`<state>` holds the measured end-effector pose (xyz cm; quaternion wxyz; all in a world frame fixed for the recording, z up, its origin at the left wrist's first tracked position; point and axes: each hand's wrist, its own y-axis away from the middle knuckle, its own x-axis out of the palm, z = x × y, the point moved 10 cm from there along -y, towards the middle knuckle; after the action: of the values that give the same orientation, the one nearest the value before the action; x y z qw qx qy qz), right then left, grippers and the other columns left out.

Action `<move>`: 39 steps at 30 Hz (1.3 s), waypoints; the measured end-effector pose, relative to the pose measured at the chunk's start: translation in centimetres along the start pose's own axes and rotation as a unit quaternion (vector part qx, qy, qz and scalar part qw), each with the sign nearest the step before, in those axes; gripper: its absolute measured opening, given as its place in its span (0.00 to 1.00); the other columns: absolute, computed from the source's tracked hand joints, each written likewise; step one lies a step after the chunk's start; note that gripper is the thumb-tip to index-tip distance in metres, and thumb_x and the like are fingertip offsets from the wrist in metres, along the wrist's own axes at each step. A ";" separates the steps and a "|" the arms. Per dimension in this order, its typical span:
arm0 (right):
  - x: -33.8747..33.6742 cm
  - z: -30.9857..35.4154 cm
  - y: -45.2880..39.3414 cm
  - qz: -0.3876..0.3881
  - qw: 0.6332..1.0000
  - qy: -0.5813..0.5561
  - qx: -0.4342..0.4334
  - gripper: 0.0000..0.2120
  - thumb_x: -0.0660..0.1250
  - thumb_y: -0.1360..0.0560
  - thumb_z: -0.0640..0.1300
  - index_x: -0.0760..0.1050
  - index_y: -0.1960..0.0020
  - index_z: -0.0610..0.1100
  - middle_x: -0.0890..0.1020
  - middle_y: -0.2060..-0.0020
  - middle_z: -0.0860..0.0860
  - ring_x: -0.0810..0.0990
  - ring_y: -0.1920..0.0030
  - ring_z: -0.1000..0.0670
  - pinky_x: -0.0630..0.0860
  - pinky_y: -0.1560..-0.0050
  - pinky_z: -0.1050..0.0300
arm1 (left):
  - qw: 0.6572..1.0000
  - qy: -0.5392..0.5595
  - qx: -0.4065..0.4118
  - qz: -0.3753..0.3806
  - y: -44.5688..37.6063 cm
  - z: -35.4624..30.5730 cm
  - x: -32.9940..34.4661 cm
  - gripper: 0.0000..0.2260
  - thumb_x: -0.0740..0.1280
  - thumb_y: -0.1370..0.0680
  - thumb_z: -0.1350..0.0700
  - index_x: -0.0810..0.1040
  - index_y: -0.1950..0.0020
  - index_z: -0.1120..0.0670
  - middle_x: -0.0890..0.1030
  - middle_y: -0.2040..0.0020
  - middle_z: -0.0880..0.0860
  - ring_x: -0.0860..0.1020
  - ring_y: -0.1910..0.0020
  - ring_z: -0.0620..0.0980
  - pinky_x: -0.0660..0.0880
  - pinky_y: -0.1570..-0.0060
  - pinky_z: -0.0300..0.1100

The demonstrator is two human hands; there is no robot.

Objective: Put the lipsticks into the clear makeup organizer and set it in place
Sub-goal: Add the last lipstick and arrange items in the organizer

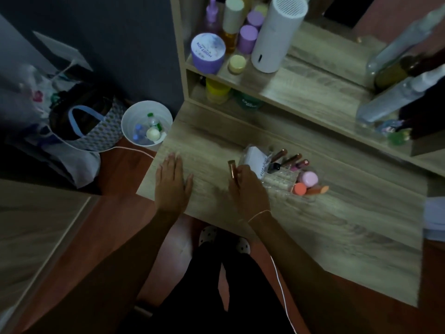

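Note:
The clear makeup organizer [280, 182] stands on the wooden dresser top [337, 225]. It holds a white box [256, 160], several rose-gold lipsticks [290, 160] and pink and orange items [308, 180]. My right hand [248, 189] is just left of the organizer, shut on a rose-gold lipstick [232, 170] held upright. My left hand [172, 182] lies flat and open on the dresser's left edge, holding nothing.
A shelf unit at the back carries purple jars [208, 53], bottles and a tall white cylinder [277, 32]. Clear bottles [390, 100] lean at the right. On the floor to the left are a white bin [147, 124] and a patterned bag [96, 126].

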<state>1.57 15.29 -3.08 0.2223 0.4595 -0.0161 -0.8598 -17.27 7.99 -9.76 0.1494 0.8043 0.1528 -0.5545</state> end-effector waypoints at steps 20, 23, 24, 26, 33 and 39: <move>-10.2 -9.9 5.4 -0.137 0.984 -0.032 0.114 0.13 0.61 0.25 0.38 0.75 0.41 0.41 0.78 0.44 0.37 0.79 0.48 0.36 0.78 0.50 0.44 | 0.970 0.094 0.208 0.087 3.0 -15.4 2.6 0.31 0.51 0.22 0.45 0.55 0.26 0.64 0.60 0.26 0.66 0.56 0.26 0.60 0.56 0.29 0.61; -10.2 -10.4 5.4 -0.132 0.982 -0.010 0.137 0.16 0.62 0.24 0.40 0.74 0.38 0.40 0.75 0.40 0.37 0.77 0.44 0.36 0.77 0.46 0.44 | 0.969 0.101 0.209 0.086 3.0 -15.7 2.5 0.31 0.49 0.21 0.43 0.55 0.26 0.64 0.59 0.25 0.65 0.56 0.25 0.60 0.56 0.28 0.60; -10.2 -10.4 5.2 -0.129 0.982 -0.006 0.141 0.16 0.62 0.25 0.40 0.73 0.37 0.40 0.75 0.40 0.37 0.77 0.44 0.36 0.77 0.46 0.44 | 0.969 0.102 0.208 0.085 3.0 -15.7 2.4 0.32 0.49 0.21 0.42 0.55 0.26 0.64 0.59 0.25 0.65 0.57 0.26 0.60 0.56 0.28 0.60; -10.3 -10.1 4.9 -0.125 0.982 0.001 0.139 0.17 0.63 0.25 0.39 0.73 0.37 0.39 0.76 0.41 0.36 0.78 0.44 0.36 0.77 0.46 0.44 | 0.969 0.103 0.208 0.083 3.0 -15.8 2.3 0.33 0.46 0.21 0.41 0.55 0.26 0.64 0.59 0.25 0.65 0.56 0.25 0.60 0.55 0.28 0.60; -10.6 -8.8 3.1 -0.111 0.985 0.029 0.128 0.10 0.66 0.27 0.40 0.77 0.47 0.39 0.78 0.49 0.39 0.80 0.52 0.39 0.80 0.52 0.45 | 0.962 0.072 0.256 0.062 2.6 -17.7 1.8 0.30 0.52 0.21 0.44 0.57 0.27 0.64 0.62 0.26 0.66 0.57 0.26 0.61 0.56 0.30 0.61; -11.0 -8.7 2.4 -0.137 0.981 -0.003 0.137 0.09 0.71 0.29 0.40 0.77 0.50 0.41 0.79 0.52 0.43 0.81 0.54 0.43 0.80 0.50 0.45 | 0.943 0.050 0.328 0.033 2.7 -20.2 1.4 0.29 0.59 0.22 0.49 0.58 0.26 0.62 0.62 0.26 0.63 0.57 0.26 0.60 0.55 0.28 0.59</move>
<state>14.70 19.05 1.05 0.0372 0.4810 -0.0712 -0.8730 1.41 13.95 -3.99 -0.1127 0.8398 -0.0567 -0.5280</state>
